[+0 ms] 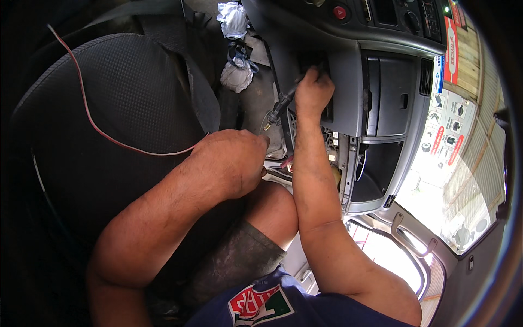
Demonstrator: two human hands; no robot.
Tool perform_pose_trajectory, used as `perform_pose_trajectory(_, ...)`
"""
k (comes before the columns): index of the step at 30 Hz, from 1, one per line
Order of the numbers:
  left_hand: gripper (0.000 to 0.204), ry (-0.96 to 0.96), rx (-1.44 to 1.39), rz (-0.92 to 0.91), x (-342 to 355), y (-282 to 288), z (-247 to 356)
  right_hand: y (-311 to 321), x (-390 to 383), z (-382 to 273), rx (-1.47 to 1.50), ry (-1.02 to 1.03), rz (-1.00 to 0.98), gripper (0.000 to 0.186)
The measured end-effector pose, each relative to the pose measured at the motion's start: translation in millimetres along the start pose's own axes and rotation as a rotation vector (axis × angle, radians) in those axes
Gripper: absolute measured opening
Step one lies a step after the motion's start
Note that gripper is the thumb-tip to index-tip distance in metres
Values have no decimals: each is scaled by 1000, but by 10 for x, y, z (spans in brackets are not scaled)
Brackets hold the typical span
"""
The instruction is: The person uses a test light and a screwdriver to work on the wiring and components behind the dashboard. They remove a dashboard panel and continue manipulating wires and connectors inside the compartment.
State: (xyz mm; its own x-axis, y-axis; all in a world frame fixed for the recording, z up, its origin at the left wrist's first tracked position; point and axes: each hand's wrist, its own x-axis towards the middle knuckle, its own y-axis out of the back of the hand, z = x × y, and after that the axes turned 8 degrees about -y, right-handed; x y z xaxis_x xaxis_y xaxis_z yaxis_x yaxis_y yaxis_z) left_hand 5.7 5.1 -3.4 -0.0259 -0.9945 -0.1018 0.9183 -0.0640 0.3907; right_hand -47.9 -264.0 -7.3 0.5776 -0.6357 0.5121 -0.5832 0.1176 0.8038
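Observation:
My left hand (235, 158) is closed in a fist, its fingertips mostly hidden. A thin red-and-white wire (117, 143) runs out from under it, curving left and up across the dark seat. My right hand (315, 92) is at a dark recess in the grey dashboard panel (343, 82), fingers curled. From its left side a black stick-shaped tool (282, 106) slants down toward my left hand, a small brass-coloured tip at its lower end. Where my right fingers grip it is partly hidden. Below, exposed connectors and wiring (332, 146) show beside my right forearm.
The black textured seat (131, 82) fills the left side. Crumpled pale wads (232, 20) lie past my left hand, near the centre. A closed compartment (395, 97) and an open bin (376, 169) are in the dashboard to the right. My bare knee (272, 210) is below my hands.

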Motion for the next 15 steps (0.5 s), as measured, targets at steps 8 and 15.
perform_pose_trajectory(8, 54, 34, 6, -85, 1, 62, 25, -14, 21, 83, -57, 40, -2, 36)
perform_pose_trajectory(15, 47, 17, -3, -18, -13, 36, 30, 10, -20, 95, -31, 53, -2, 34)
